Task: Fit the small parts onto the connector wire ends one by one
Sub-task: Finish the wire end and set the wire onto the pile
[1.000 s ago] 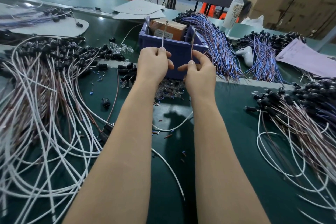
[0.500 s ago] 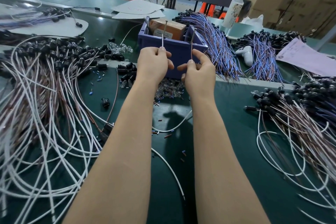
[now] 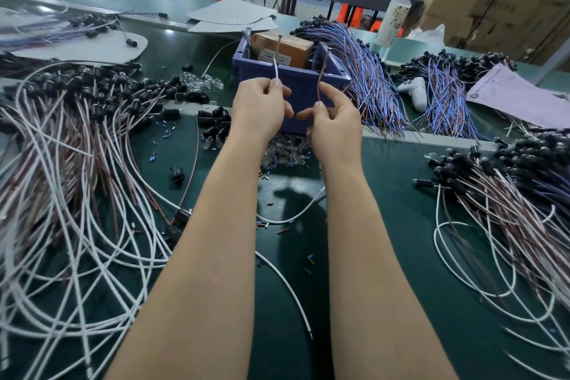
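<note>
Blue bin (image 3: 303,83), on green table (image 3: 401,182): holds one brown cardboard box (image 3: 285,48) with a label. In front of the bin: left hand (image 3: 259,108) pinching a white wire (image 3: 275,69) upright; right hand (image 3: 334,123) pinching a brown wire (image 3: 321,80) upright, the two ends apart. Clear small parts (image 3: 287,149) heaped on the table below the hands.

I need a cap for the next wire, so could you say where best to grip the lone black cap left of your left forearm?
Probably pinch the black cap across its round body, coming down from above: it lies by itself on the green mat, with a loose brown wire passing close on its right.
</note>
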{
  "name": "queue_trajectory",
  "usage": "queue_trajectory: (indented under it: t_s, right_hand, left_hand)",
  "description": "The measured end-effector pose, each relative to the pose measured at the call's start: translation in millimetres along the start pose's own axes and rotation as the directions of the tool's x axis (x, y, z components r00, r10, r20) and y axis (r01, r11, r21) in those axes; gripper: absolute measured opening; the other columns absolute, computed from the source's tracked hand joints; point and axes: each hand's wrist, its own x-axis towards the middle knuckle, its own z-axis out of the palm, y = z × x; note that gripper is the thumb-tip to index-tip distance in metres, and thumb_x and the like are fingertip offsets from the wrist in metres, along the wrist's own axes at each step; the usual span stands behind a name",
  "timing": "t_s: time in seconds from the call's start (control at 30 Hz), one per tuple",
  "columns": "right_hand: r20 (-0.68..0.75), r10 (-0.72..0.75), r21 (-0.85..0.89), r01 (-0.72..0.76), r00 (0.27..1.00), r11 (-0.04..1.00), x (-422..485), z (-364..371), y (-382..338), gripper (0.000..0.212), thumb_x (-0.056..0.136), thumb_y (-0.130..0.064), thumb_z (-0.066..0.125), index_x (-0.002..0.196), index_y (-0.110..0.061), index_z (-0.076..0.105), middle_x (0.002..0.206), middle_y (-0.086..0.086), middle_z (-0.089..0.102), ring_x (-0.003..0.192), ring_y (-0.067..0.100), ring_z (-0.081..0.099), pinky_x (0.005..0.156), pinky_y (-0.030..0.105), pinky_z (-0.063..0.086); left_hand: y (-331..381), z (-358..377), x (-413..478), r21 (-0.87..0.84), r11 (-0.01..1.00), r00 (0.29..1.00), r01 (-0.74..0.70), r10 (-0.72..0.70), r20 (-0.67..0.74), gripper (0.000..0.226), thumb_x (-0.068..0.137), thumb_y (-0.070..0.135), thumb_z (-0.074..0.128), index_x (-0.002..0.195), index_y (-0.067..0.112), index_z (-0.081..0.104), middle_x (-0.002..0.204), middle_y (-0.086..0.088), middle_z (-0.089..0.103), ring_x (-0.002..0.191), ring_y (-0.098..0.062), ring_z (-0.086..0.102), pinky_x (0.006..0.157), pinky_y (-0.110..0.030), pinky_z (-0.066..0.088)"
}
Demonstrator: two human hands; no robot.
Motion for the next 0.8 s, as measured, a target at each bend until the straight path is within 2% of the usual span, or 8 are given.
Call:
queue_trajectory:
  t_s: [0.13,0.23,0.33,0.5,0.8]
  right_hand:
    - [0.001,0.001,0.001,-0.001,1.0,1.0,-0.5,-0.6,-0.3,0.035,0.099,-0.009,0.041,0.132,-0.015,0.049,0.076,0.002,0.068,0.067,0.013,0.048,0.077,0.04,0.043]
    - [-0.005,0.001,0.003,-0.001,1.0,1.0,-1.6,-0.7,-0.4,0.034,0.099,-0.01,0.04,0.131,-0.016,0.049,0.078,0.003,0.068,0.074,0.017,0.051,0.08,0.042,0.045]
    - [-0.041,0.008,0.021,-0.007,0.999,1.0,-1.3,-0.6,-0.4,0.032,0.099,-0.009,0.039,0.129,-0.017,0.05,0.077,0.002,0.068,0.077,0.019,0.051,0.08,0.042,0.044]
    - [-0.069,0.018,0.029,-0.016,0.997,0.999,-1.0,-0.3,-1.1,0.031,0.099,-0.01,0.039,0.128,-0.017,0.05,0.076,0.002,0.068,0.079,0.02,0.052,0.087,0.047,0.046]
    - [-0.022,-0.003,0.009,0.003,1.0,1.0,-3.0,0.1,-1.7,0.032,0.098,-0.009,0.04,0.127,-0.018,0.051,0.078,0.003,0.068,0.077,0.018,0.052,0.082,0.043,0.047]
  left_hand:
    - [-0.5,0.4,0.0,0.006,1.0,1.0,-0.006,0.006,0.005,0.029,0.102,0.021,0.037,0.088,0.013,0.061,0.053,0.006,0.055,0.042,0.003,0.043,0.054,-0.023,0.034]
    - [-1.7,0.1,0.6,-0.004,1.0,1.0,-0.008,0.008,-0.006,0.029,0.102,0.021,0.037,0.087,0.013,0.061,0.052,0.006,0.055,0.039,0.003,0.042,0.053,-0.023,0.034]
    - [-3.5,-0.7,1.5,-0.009,1.0,1.0,0.005,-0.005,-0.031,0.031,0.102,0.02,0.037,0.083,0.015,0.06,0.053,0.006,0.056,0.047,-0.002,0.043,0.054,-0.024,0.035]
    - [-4.0,-0.6,2.9,-0.008,1.0,0.999,0.004,-0.005,-0.041,0.03,0.102,0.021,0.037,0.085,0.013,0.06,0.054,0.006,0.056,0.052,-0.005,0.044,0.056,-0.025,0.036]
    - [-3.4,0.9,2.7,0.037,0.999,0.999,-0.037,0.037,0.007,0.028,0.102,0.021,0.037,0.086,0.014,0.06,0.053,0.006,0.055,0.037,0.003,0.042,0.052,-0.024,0.034]
